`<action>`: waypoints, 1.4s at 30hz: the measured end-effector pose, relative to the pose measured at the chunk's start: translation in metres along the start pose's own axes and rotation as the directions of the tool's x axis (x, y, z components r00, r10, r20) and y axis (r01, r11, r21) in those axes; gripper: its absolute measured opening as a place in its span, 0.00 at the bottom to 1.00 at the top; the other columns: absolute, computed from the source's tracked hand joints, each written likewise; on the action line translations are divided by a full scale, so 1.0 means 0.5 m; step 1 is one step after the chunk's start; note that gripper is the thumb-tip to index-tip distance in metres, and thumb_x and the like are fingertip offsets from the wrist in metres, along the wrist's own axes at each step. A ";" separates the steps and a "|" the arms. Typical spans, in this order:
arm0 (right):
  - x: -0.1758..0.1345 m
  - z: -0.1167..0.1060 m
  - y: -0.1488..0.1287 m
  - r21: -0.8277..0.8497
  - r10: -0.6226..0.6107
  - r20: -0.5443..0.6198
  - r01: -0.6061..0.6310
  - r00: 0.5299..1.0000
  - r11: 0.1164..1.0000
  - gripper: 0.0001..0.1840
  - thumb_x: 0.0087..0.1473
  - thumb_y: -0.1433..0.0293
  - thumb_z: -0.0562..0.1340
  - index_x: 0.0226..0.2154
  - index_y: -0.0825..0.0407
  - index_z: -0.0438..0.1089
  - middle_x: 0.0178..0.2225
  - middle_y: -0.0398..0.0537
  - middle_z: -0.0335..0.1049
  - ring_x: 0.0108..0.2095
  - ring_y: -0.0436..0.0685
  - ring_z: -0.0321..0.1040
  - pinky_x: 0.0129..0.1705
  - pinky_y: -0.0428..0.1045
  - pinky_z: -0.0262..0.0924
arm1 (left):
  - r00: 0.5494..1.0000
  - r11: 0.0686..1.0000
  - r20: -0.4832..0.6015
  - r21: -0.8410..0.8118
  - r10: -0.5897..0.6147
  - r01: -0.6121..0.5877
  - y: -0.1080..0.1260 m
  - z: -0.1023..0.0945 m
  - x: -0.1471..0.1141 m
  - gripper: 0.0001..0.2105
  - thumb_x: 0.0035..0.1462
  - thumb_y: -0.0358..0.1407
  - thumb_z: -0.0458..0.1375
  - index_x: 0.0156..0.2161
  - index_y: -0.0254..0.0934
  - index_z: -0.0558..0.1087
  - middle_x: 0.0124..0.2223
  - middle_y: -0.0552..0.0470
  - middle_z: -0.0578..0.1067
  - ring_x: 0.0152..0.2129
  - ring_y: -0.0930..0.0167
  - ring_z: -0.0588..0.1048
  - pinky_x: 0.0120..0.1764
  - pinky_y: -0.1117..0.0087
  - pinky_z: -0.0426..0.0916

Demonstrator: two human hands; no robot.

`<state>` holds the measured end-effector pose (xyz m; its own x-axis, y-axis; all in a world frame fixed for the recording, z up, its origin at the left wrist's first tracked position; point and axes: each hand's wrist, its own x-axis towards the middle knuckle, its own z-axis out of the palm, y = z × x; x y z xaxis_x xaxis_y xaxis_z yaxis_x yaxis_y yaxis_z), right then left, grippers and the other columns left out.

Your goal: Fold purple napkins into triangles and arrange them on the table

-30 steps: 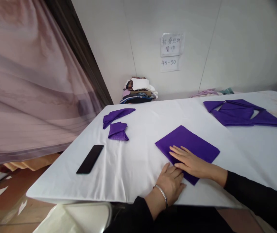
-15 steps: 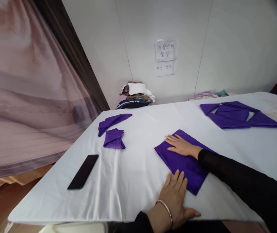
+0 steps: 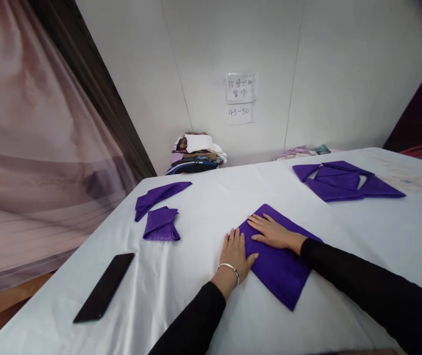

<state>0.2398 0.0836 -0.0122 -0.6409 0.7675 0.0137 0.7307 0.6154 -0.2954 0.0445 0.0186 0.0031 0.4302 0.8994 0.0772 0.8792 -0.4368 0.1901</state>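
Observation:
A purple cloth napkin [image 3: 281, 271], folded into a flat rectangle, lies at an angle on the white-covered table [image 3: 199, 296]. My right hand [image 3: 272, 230] rests flat on its upper part, fingers stretched toward the left. At the napkin's left corner lies my left hand [image 3: 235, 254], wearing a silver bangle; its fingers point away from me, and the thumb reaches onto the cloth. That left corner is partly hidden under the hand. Neither hand grips anything.
Two folded purple cloths [image 3: 163, 195] [image 3: 161, 224] lie to the left, with a black phone [image 3: 104, 287] nearer me. More folded purple cloths [image 3: 344, 182] form a group at the far right. Behind the table sits a clothes stack [image 3: 196, 155]; a pink curtain [image 3: 41, 148] hangs left.
My left hand has slid forward along the napkin's left edge, from the near side to the left corner. My right hand stays flat on the cloth. The camera view has shifted slightly.

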 end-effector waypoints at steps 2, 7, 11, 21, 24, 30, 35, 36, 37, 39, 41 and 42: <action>0.006 -0.011 0.035 -0.021 0.070 -0.016 -0.070 0.997 0.997 0.36 0.56 0.47 0.41 0.61 0.49 0.45 0.63 0.50 0.41 0.63 0.59 0.33 0.60 0.62 0.30 | 1.000 1.000 0.016 0.012 -0.026 0.026 -0.010 0.017 0.008 0.33 0.57 0.51 0.43 0.58 0.25 0.56 0.62 0.36 0.53 0.60 0.57 0.47 0.58 0.50 0.47; -0.009 -0.035 0.131 -0.066 0.332 -0.096 -0.339 0.938 0.938 0.36 0.56 0.47 0.40 0.60 0.49 0.48 0.63 0.51 0.42 0.62 0.61 0.35 0.60 0.62 0.33 | 1.000 0.999 0.007 -0.024 -0.022 0.022 -0.019 0.032 0.000 0.33 0.57 0.52 0.43 0.59 0.28 0.55 0.63 0.38 0.53 0.60 0.58 0.46 0.58 0.51 0.47; -0.056 -0.025 0.150 0.013 0.423 -0.132 -0.425 0.897 0.905 0.35 0.57 0.48 0.39 0.60 0.48 0.50 0.62 0.50 0.45 0.62 0.61 0.37 0.60 0.62 0.35 | 0.994 0.992 -0.066 -0.096 -0.082 0.076 -0.039 0.023 0.009 0.29 0.58 0.49 0.45 0.57 0.29 0.59 0.61 0.38 0.57 0.58 0.58 0.54 0.56 0.53 0.53; -0.131 -0.028 0.021 0.043 0.282 -0.150 -0.278 0.948 0.960 0.35 0.57 0.49 0.42 0.60 0.50 0.49 0.62 0.52 0.44 0.62 0.61 0.35 0.60 0.63 0.32 | 0.937 0.929 -0.123 -0.223 -0.327 0.295 -0.102 -0.025 0.077 0.08 0.52 0.32 0.54 0.37 0.38 0.74 0.34 0.51 0.76 0.35 0.69 0.72 0.40 0.68 0.65; -0.107 -0.037 -0.040 0.093 0.192 -0.148 -0.180 0.970 0.979 0.33 0.58 0.50 0.42 0.61 0.48 0.47 0.63 0.50 0.42 0.62 0.60 0.34 0.60 0.63 0.32 | 0.892 0.893 -0.157 -0.241 -0.423 0.381 -0.163 -0.045 0.096 0.09 0.52 0.33 0.55 0.39 0.38 0.73 0.36 0.49 0.76 0.37 0.68 0.72 0.41 0.68 0.64; -0.062 -0.020 -0.193 0.196 -0.049 -0.065 0.061 0.997 0.979 0.32 0.59 0.51 0.43 0.62 0.47 0.43 0.64 0.47 0.38 0.63 0.60 0.31 0.61 0.61 0.28 | 0.835 0.856 -0.240 -0.304 -0.495 0.419 -0.237 -0.050 0.047 0.13 0.54 0.37 0.53 0.44 0.32 0.70 0.43 0.44 0.74 0.38 0.68 0.72 0.43 0.68 0.64; -0.057 0.017 -0.280 0.230 -0.239 0.039 0.224 0.970 0.947 0.38 0.57 0.49 0.44 0.63 0.53 0.38 0.64 0.51 0.33 0.63 0.60 0.27 0.62 0.59 0.24 | 0.870 0.906 -0.333 -0.346 -0.363 0.246 -0.193 -0.031 -0.058 0.11 0.57 0.36 0.50 0.42 0.36 0.71 0.41 0.48 0.75 0.39 0.69 0.71 0.44 0.67 0.65; -0.057 0.024 -0.287 0.224 -0.249 0.050 0.232 0.967 0.947 0.40 0.56 0.48 0.44 0.63 0.53 0.37 0.64 0.52 0.33 0.63 0.60 0.27 0.62 0.59 0.23 | 0.880 0.912 -0.337 -0.352 -0.333 0.211 -0.180 -0.027 -0.080 0.10 0.57 0.35 0.50 0.41 0.37 0.71 0.39 0.49 0.75 0.38 0.69 0.71 0.43 0.67 0.66; -0.056 0.031 -0.290 0.215 -0.249 0.061 0.231 0.967 0.949 0.41 0.56 0.47 0.44 0.63 0.54 0.37 0.64 0.53 0.33 0.63 0.60 0.27 0.62 0.59 0.23 | 0.891 0.917 -0.337 -0.358 -0.304 0.177 -0.168 -0.023 -0.100 0.09 0.56 0.34 0.51 0.39 0.38 0.72 0.38 0.51 0.75 0.37 0.70 0.72 0.43 0.67 0.66; -0.056 0.042 -0.287 0.193 -0.241 0.082 0.221 0.967 0.956 0.42 0.54 0.46 0.45 0.63 0.53 0.37 0.64 0.53 0.34 0.63 0.60 0.28 0.62 0.60 0.23 | 0.913 0.928 -0.335 -0.356 -0.233 0.106 -0.146 -0.018 -0.132 0.07 0.54 0.33 0.52 0.36 0.39 0.72 0.36 0.52 0.76 0.36 0.70 0.71 0.43 0.66 0.66; -0.061 0.049 -0.272 0.166 -0.235 0.093 0.217 0.968 0.962 0.42 0.54 0.46 0.46 0.63 0.52 0.37 0.64 0.52 0.36 0.63 0.60 0.30 0.62 0.60 0.23 | 0.928 0.940 -0.335 -0.340 -0.163 0.043 -0.130 -0.015 -0.154 0.06 0.53 0.32 0.54 0.35 0.40 0.73 0.36 0.52 0.76 0.36 0.69 0.71 0.42 0.64 0.66; -0.066 0.051 -0.261 0.148 -0.230 0.090 0.215 0.969 0.965 0.41 0.54 0.46 0.46 0.62 0.51 0.38 0.64 0.52 0.37 0.63 0.60 0.30 0.62 0.60 0.23 | 0.933 0.944 -0.332 -0.330 -0.138 0.022 -0.125 -0.015 -0.161 0.06 0.52 0.32 0.54 0.34 0.40 0.73 0.36 0.52 0.76 0.35 0.69 0.71 0.42 0.63 0.66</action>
<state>0.1598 -0.0264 0.0016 -0.8102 0.5862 -0.0050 0.5326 0.7325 -0.4239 -0.0463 -0.0262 -0.0076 0.2118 0.9041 0.3712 0.7715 -0.3879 0.5043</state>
